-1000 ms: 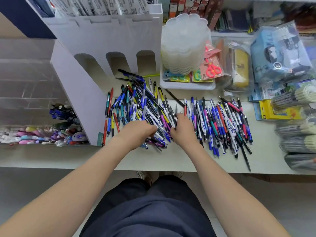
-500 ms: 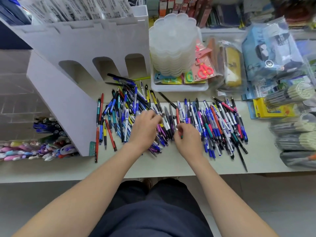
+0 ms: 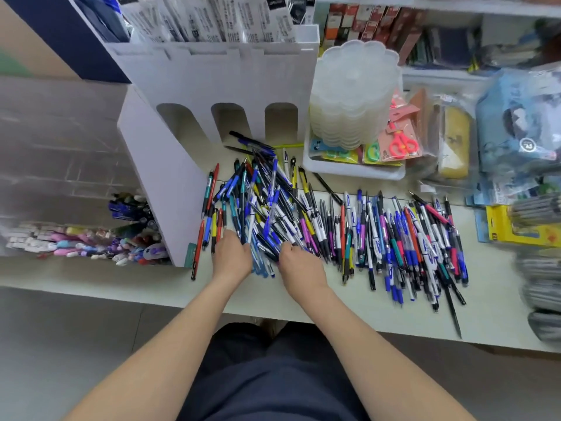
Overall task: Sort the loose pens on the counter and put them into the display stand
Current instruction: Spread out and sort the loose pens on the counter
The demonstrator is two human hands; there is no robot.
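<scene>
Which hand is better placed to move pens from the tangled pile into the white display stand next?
Probably the left hand. Both hands are at the pens, but the left is nearer the display stand, which is on that side. The right hand would have to cross over it.

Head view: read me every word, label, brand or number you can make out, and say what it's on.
No text can be read with certainty.
Packets above the display stand: black-and-white label print, too blurred.
Loose pens: blue print on white barrels, too small.
Blue bag: round badge, characters unclear.
Yellow box: dark mark, unreadable.
</scene>
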